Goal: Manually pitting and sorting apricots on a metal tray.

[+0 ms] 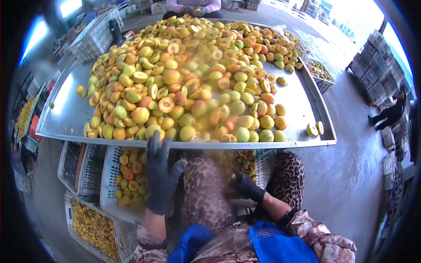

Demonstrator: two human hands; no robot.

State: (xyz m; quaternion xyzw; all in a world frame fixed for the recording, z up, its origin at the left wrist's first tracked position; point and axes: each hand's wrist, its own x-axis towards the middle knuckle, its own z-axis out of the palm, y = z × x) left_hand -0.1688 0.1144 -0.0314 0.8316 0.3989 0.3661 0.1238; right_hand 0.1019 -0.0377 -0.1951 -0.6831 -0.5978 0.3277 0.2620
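Observation:
A metal-rimmed tray table (pixel 296 98) carries a big heap of yellow-green and orange stone fruit (pixel 171 77), some whole, some cut in half. In a dark glove, my left hand (pixel 161 177) reaches up to the near rim, fingers spread. Its fingertips overlap the rim beside a yellow fruit (pixel 152 130); I see nothing held in it. My right hand (pixel 247 187), also gloved, is curled low between my knees, above a crate of cut pieces (pixel 245 162). A small pale spot shows at its fingertips, too unclear to name.
Left of my legs stand a crate of fruit halves (pixel 131 177) and a lower crate of cut pieces (pixel 93 227). Two fruit halves (pixel 312 129) lie at the tray's right corner. Across the tray sits a person (pixel 194 6) with gloved hands. Stacked crates (pixel 375 69) and another person (pixel 391 111) are far right.

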